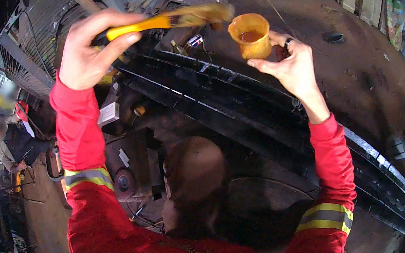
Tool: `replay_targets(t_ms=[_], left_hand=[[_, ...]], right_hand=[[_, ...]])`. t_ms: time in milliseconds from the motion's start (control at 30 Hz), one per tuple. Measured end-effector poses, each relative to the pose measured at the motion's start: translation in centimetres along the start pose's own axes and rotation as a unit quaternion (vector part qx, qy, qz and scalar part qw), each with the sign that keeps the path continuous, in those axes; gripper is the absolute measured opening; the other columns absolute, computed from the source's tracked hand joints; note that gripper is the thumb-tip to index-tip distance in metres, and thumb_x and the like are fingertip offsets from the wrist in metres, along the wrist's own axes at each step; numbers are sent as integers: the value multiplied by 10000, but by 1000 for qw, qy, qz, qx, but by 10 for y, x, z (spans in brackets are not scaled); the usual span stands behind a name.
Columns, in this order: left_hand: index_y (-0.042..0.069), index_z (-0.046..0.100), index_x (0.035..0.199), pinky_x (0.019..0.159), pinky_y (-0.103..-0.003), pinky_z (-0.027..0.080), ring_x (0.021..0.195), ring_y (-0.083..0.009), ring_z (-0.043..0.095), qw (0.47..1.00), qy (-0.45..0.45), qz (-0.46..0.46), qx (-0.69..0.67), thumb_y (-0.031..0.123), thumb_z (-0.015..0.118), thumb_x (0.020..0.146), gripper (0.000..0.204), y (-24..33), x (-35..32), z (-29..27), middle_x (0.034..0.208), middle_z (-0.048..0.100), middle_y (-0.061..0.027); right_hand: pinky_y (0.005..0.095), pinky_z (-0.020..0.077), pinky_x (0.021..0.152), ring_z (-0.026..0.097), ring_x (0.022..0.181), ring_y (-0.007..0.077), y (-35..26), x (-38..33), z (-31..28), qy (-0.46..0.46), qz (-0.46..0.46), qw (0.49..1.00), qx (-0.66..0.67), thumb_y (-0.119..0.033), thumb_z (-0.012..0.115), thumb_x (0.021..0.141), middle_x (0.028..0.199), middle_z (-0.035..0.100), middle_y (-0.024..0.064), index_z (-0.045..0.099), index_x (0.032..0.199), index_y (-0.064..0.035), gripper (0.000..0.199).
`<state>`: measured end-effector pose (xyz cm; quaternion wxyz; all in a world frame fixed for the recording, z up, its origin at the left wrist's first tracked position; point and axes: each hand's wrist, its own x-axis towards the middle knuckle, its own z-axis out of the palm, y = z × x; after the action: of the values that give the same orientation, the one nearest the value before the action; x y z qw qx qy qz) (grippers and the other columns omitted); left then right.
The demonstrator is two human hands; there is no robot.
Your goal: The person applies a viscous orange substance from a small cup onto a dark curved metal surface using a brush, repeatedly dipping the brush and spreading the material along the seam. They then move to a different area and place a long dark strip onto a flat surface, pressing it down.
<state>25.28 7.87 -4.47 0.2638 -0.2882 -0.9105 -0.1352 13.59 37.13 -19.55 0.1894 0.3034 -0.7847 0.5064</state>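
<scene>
- Left hand (86, 45) curls closed round a brush (154, 23), bristles pointing right.
- Right hand (295, 71), half curled, grips a cup's (258, 47) right side.
- Black beam (208, 89) lies nearer.

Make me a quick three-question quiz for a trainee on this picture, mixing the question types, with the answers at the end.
1. Multiple choice: what colour is the handle of the brush in the left hand?
A) blue
B) yellow
C) green

2. True or false: the cup in the right hand has an open mouth, with part of its inside showing.

3. Fill in the blank: the bands around both red sleeves are yellow and ____.

Key
1. B
2. True
3. Grey
</scene>
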Motion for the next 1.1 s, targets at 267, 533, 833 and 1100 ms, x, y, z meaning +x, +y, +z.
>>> replay_targets(t_ms=[267,533,833,1100], left_hand=[[62,606,944,639,-380,461,714,-317,576,946,-173,220,165,169,595,817,167,29,57,34,748,584,-102],[-2,623,944,681,-285,451,707,-166,592,991,-118,-15,-64,116,630,827,165,-1,31,20,763,637,-77],[-23,613,944,681,-224,424,742,-62,526,948,-52,-162,-270,64,586,874,114,-23,-19,68,796,613,-11],[-5,622,962,680,-205,414,754,-51,530,956,-53,-153,-246,75,598,873,122,-29,-21,47,823,614,3]], right_hand=[[300,457,683,563,760,209,-15,-6,6,-16,-88,994,-55,-210,822,572,881,611,98,649,1056,-33,544],[299,455,621,556,649,186,-13,-5,10,13,-46,994,-98,-301,823,556,804,620,91,658,1047,-49,575],[271,454,549,545,525,116,-22,-8,15,-13,66,995,-80,-331,823,561,628,605,92,649,1067,-21,619],[265,493,658,614,636,99,-4,-4,10,0,103,993,-59,-295,820,595,727,670,91,671,989,8,519]])
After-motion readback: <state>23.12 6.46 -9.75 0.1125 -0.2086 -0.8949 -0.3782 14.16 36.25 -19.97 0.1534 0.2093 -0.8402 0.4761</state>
